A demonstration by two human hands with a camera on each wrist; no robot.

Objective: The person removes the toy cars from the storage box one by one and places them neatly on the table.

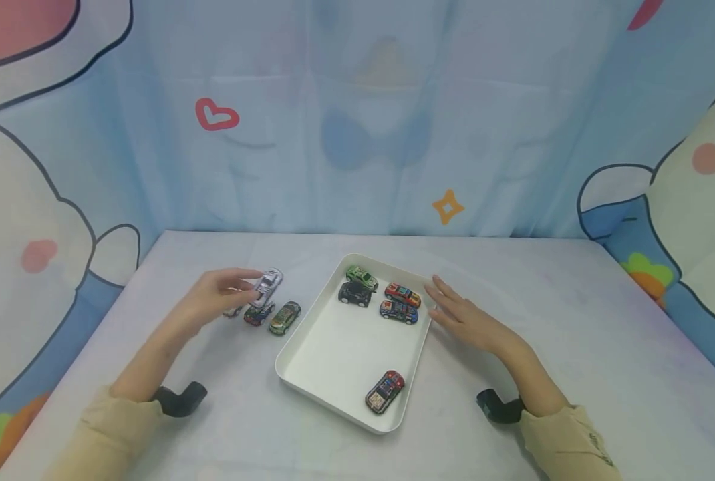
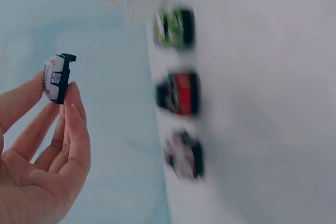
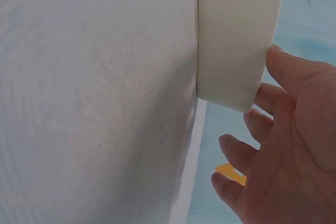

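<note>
A pale desk [image 1: 574, 347] with a faint mottled print carries everything. Near its middle lies a white tray [image 1: 333, 347], set at a slant, its far end toward the backdrop. Left of the tray, directly on the desk, stand a green toy car [image 1: 284, 317] and a dark red-and-blue toy car [image 1: 258, 313], just beside each other. Another small car [image 1: 233, 311] left of them is mostly hidden.

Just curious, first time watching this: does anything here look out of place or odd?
Mildly: one toy car sits alone at the tray's near end, apart from the four grouped at the far end. Nothing looks spilled or damaged.
</note>
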